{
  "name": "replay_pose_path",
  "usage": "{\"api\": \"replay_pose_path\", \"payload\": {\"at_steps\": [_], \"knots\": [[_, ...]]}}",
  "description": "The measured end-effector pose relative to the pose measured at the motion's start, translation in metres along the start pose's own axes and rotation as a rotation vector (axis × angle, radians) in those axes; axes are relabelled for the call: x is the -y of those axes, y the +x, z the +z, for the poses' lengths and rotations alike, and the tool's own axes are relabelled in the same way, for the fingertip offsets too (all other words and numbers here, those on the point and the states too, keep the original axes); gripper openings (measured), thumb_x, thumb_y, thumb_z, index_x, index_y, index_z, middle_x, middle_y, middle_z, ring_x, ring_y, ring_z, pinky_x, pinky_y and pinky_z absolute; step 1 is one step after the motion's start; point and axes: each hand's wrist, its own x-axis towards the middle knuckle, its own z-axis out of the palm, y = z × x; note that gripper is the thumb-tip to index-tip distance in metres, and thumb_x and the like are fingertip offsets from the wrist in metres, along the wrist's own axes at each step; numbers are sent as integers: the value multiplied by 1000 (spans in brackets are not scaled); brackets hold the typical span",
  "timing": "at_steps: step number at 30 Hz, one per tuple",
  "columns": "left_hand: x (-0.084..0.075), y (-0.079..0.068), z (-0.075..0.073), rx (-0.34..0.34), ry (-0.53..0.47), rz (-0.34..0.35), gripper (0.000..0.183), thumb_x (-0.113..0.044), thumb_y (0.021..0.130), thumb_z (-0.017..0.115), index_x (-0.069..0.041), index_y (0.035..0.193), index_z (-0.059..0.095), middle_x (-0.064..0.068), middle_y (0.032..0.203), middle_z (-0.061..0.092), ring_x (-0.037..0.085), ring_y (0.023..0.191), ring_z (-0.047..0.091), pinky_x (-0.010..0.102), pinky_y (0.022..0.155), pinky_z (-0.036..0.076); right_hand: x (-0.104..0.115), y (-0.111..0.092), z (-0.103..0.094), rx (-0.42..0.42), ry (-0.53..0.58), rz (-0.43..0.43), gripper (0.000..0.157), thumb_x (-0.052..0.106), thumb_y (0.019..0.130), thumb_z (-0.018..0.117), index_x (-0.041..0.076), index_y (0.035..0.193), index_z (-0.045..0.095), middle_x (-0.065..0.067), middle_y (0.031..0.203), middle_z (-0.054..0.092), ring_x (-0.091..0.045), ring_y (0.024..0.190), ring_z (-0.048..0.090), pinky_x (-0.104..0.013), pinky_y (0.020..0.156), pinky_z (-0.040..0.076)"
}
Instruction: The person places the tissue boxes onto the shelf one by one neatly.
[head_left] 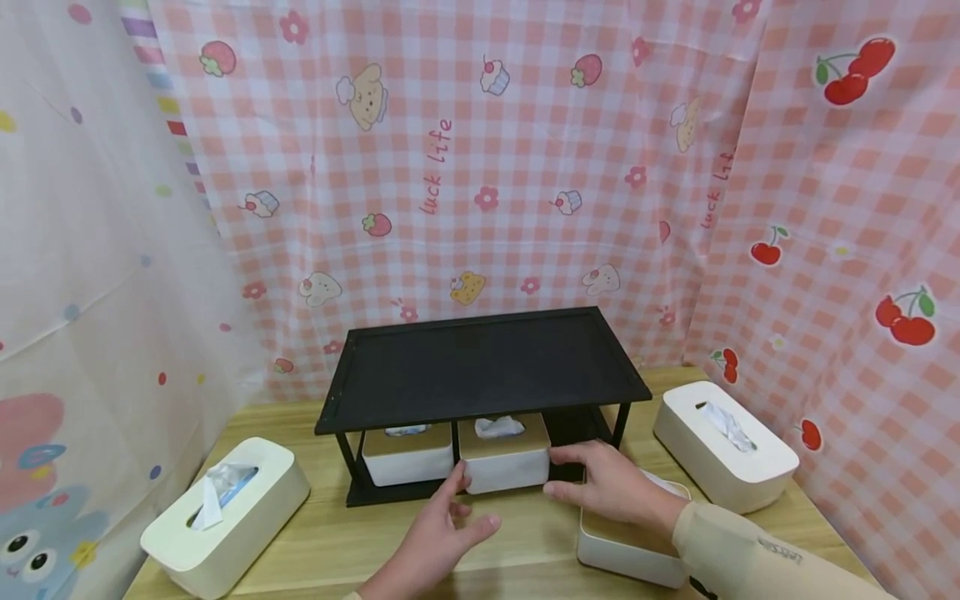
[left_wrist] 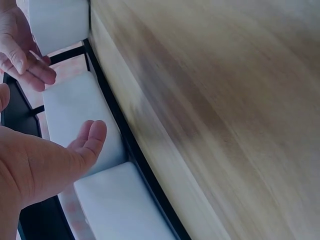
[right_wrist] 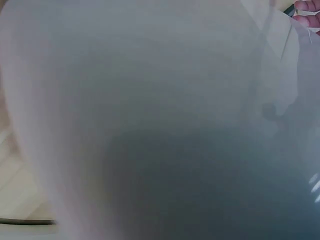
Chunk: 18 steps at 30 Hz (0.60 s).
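Observation:
A white tissue box with a wood-look lid (head_left: 504,473) sits on the lower level of a black two-level rack (head_left: 480,367), beside a similar tissue box (head_left: 408,462) to its left. My left hand (head_left: 433,533) has its fingertips right at the front left corner of the middle box, thumb apart and fingers mostly extended. At that box's right side, my right hand (head_left: 611,485) reaches in with thumb and fingers spread, fingertips close to its edge. Under my right forearm, a third wood-lidded box (head_left: 633,560) stands on the table, partly hidden.
A cream tissue box (head_left: 232,517) stands left of the rack and another white one (head_left: 726,446) to its right. All rest on a wooden table (head_left: 322,542). Patterned curtains (head_left: 465,167) enclose the back and sides. A pale blurred surface fills most of the right wrist view.

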Motion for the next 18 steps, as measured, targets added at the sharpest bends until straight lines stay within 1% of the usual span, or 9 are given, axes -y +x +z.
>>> {"api": "replay_pose_path", "payload": {"at_steps": [4, 7, 12, 18], "knots": [[-1, 4, 1, -1, -14, 12, 109, -52, 96, 78, -2, 171, 16, 27, 170, 36, 45, 139, 56, 61, 109, 52, -1, 4, 1, 25, 3, 0, 69, 53, 98, 75, 3, 144, 66, -11, 140, 73, -33, 133, 67, -56, 111, 52], [-1, 6, 3, -5, -21, 23, 107, -50, 96, 78, -2, 171, 17, 27, 172, 32, 49, 144, 52, 63, 110, 50, -2, 6, 1, 32, -7, -8, 70, 53, 97, 76, 4, 146, 65, -10, 142, 72, -34, 134, 66, -57, 112, 50], [1, 10, 4, -28, 8, 31, 105, -50, 96, 78, -1, 170, 21, 25, 174, 29, 51, 147, 49, 65, 111, 50, -4, 7, 0, 63, -4, -1, 74, 54, 98, 74, 4, 151, 60, -10, 147, 68, -35, 139, 62, -59, 114, 48], [2, 15, 3, -46, 36, 49, 105, -52, 96, 78, 1, 168, 24, 25, 173, 32, 51, 144, 52, 64, 109, 51, -8, 11, 2, 78, -24, 10, 77, 56, 99, 72, 4, 153, 57, -13, 151, 65, -36, 142, 59, -59, 116, 47]]}}
